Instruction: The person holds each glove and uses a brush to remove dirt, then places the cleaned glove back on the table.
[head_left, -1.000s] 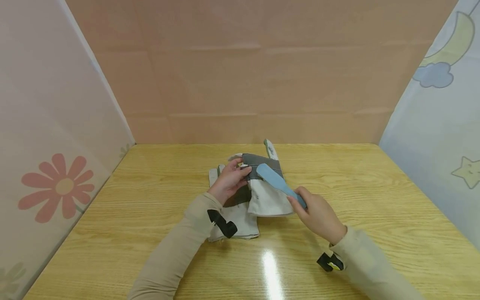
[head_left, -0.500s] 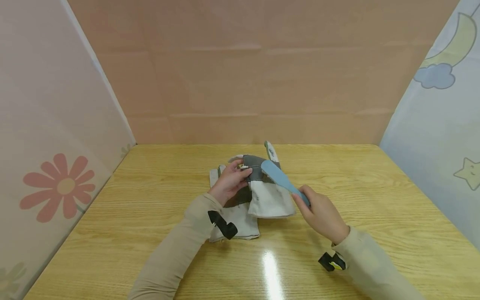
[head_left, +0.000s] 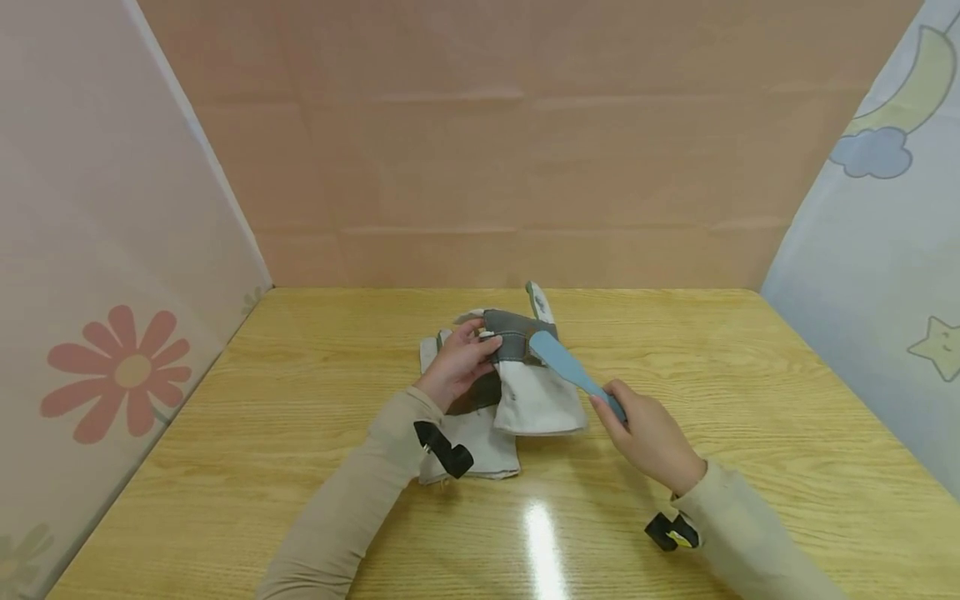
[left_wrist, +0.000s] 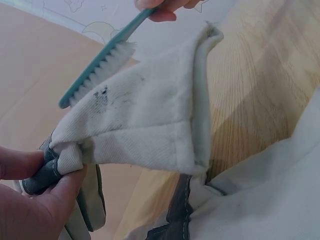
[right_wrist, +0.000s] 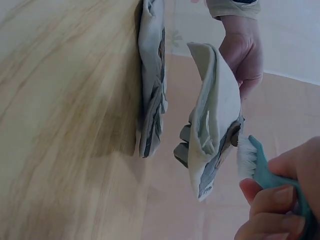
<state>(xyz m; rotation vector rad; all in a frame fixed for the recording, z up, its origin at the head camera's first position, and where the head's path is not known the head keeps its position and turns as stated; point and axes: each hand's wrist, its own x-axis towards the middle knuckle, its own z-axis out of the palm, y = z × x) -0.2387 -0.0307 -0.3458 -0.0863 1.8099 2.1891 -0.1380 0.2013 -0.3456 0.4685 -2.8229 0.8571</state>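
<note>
My left hand (head_left: 459, 362) pinches a white and grey work glove (head_left: 536, 404) at its edge and holds it raised, cuff toward me. Dark smudges (left_wrist: 101, 99) mark the white cloth in the left wrist view. In my right hand (head_left: 656, 437) is a light blue brush (head_left: 561, 363), gripped by its handle. Its white bristles (right_wrist: 246, 158) face the glove, at or very close to the cloth; firm contact cannot be made out. A second work glove (head_left: 483, 446) lies flat on the table, partly hidden under the left hand and the raised glove.
The wood-grain table (head_left: 300, 375) carries the gloves, with a bright light reflection near its front. A plain peach backdrop (head_left: 480, 167) stands behind it. Patterned panels (head_left: 112, 208) flank both sides. Black camera mounts (head_left: 444, 450) sit on the wrists.
The brush head has shifted a little to the right over the glove, away from the left hand. My right hand has moved slightly right and nearer. The left hand stays almost still.
</note>
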